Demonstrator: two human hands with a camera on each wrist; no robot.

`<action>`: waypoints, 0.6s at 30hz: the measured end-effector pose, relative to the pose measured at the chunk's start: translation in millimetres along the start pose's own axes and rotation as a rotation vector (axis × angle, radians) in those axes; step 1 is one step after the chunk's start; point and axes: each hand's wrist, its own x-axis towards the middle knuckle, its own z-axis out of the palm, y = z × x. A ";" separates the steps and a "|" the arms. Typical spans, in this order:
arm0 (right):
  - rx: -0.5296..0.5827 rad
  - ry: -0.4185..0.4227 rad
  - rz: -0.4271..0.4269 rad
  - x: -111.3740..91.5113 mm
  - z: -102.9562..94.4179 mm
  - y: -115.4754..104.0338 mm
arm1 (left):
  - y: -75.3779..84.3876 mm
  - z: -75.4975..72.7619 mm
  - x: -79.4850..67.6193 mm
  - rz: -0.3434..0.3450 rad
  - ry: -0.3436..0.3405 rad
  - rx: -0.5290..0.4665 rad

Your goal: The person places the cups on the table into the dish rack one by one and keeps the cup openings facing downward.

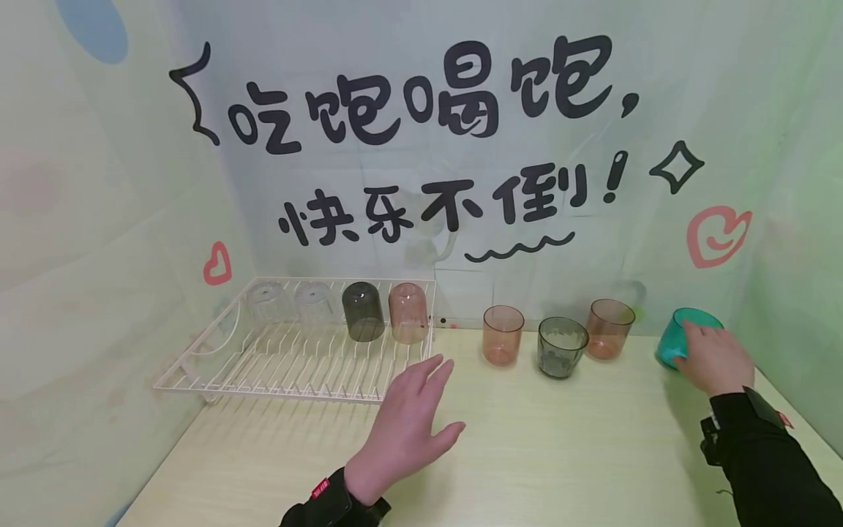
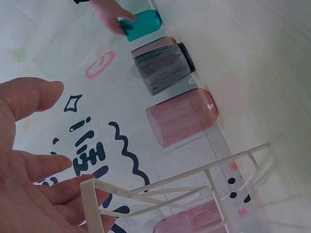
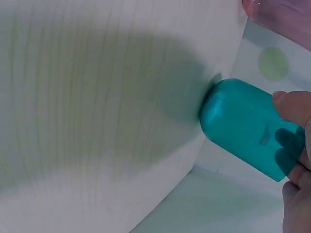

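Note:
At the table's right end, my right hand (image 1: 716,359) grips a teal cup (image 1: 675,338) near its rim. In the right wrist view the thumb lies on the near side of the teal cup (image 3: 243,126), and fingertips show through its far wall. The cup's base is at the tabletop. My left hand (image 1: 410,421) holds nothing; its fingers are extended and the thumb is spread apart, close by the front right corner of a white wire dish rack (image 1: 290,395). In the left wrist view the left fingers (image 2: 46,167) overlap the rack's corner.
Between the hands stand a pink cup (image 1: 503,337), a grey cup (image 1: 562,350) and another pink cup (image 1: 609,331), mouths up. Upside down along the rack's back are two clear cups (image 1: 316,304), a dark grey cup (image 1: 363,313) and a pink cup (image 1: 408,315). A printed cloth (image 1: 395,161) hangs behind.

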 end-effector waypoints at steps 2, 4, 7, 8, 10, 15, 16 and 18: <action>-0.001 0.006 0.011 -0.4 -1.3 -1.9 | 0.7 -0.3 0.8 -0.002 -0.007 -0.004; 0.006 0.012 0.027 -0.9 -2.7 -3.0 | 1.4 -0.5 1.9 -0.003 -0.010 -0.009; 0.018 0.024 0.052 -2.3 -4.9 -5.0 | 2.2 -0.1 4.5 -0.006 -0.013 -0.011; 0.018 0.027 0.056 -2.8 -5.3 -5.1 | 2.5 0.3 5.4 -0.007 -0.012 -0.010; 0.012 0.043 0.060 -4.2 -5.5 -6.2 | 3.3 0.8 7.2 -0.010 -0.013 -0.013; 0.005 0.060 0.062 -8.3 -3.9 -6.6 | 4.6 1.5 10.0 -0.020 -0.014 -0.023; 0.008 0.063 0.065 -9.3 -3.5 -6.3 | 4.7 1.5 10.5 -0.024 -0.015 -0.026; 0.016 0.072 0.068 -11.4 -2.8 -5.4 | 4.4 1.9 11.3 -0.029 -0.017 -0.024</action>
